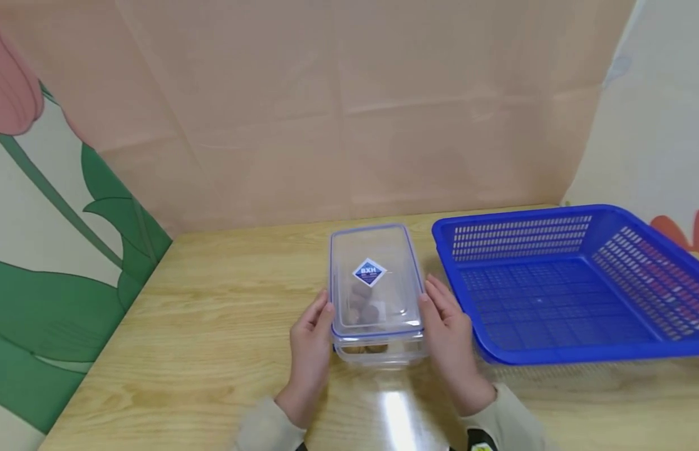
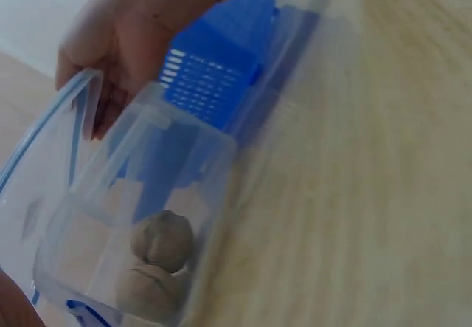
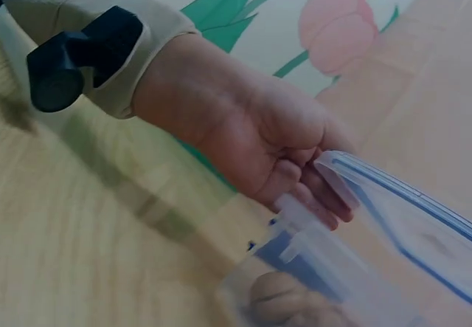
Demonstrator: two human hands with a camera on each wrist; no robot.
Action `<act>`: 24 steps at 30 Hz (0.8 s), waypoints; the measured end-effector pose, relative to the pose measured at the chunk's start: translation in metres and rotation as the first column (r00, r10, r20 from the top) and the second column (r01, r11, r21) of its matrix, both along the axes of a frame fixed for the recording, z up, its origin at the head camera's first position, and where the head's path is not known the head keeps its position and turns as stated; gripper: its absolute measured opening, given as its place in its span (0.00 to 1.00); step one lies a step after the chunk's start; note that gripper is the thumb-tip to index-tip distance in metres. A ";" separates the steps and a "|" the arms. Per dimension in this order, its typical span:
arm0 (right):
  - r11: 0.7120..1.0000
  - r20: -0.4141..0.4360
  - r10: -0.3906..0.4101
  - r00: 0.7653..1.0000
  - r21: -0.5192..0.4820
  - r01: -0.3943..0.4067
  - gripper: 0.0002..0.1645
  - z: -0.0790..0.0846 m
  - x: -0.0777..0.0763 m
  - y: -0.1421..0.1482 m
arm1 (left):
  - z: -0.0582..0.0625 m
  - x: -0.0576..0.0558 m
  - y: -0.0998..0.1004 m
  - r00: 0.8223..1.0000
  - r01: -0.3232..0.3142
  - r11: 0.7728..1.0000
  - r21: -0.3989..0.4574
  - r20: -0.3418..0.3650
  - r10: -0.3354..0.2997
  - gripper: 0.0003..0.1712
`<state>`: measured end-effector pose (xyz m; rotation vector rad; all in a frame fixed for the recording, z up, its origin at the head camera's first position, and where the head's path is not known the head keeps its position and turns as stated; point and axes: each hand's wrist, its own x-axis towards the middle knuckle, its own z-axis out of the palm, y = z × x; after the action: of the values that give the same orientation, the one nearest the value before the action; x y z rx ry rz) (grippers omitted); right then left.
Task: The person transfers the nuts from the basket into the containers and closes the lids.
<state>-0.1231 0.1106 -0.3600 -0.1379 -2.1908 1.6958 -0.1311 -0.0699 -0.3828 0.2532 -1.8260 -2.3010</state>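
A clear plastic lid (image 1: pixel 391 250) with a blue seal and a diamond label is held between both hands over a clear food box (image 1: pixel 406 358). The left hand (image 1: pixel 311 351) pinches its left edge and the right hand (image 1: pixel 452 351) pinches its right edge. Both wrist views show the lid (image 3: pixel 413 209) tilted and apart from the box rim at the side seen. Inside the box are round brown, walnut-like things (image 2: pixel 162 240), several of them seen dimly through the lid. A blue latch (image 2: pixel 87 314) hangs at one side of the box.
A large blue plastic basket (image 1: pixel 552 354) stands right of the box, close to the right hand. Both rest on a wood-grain table (image 1: pixel 214 326). Behind hangs a pinkish cloth (image 1: pixel 338 125), and flower-patterned covering (image 1: pixel 56 300) lines the left side.
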 end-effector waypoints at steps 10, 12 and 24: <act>0.998 0.017 0.005 1.000 -0.066 -0.004 0.23 -0.028 0.007 0.000 | -0.015 0.010 0.005 0.998 -0.001 1.000 -0.016 0.056 0.002 0.20; 0.995 0.014 0.003 1.000 -0.101 -0.002 0.22 -0.031 0.007 0.000 | -0.016 0.010 0.006 0.997 -0.017 1.000 -0.005 0.071 0.017 0.19; 0.951 0.125 0.032 0.992 -0.308 0.008 0.23 -0.035 0.001 0.007 | -0.019 0.005 0.008 0.997 -0.043 0.999 0.006 0.060 0.042 0.17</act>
<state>-0.1218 0.1175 -0.3948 -0.3231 -1.9993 2.0797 -0.1266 -0.0616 -0.4020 0.3625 -1.8215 -2.2957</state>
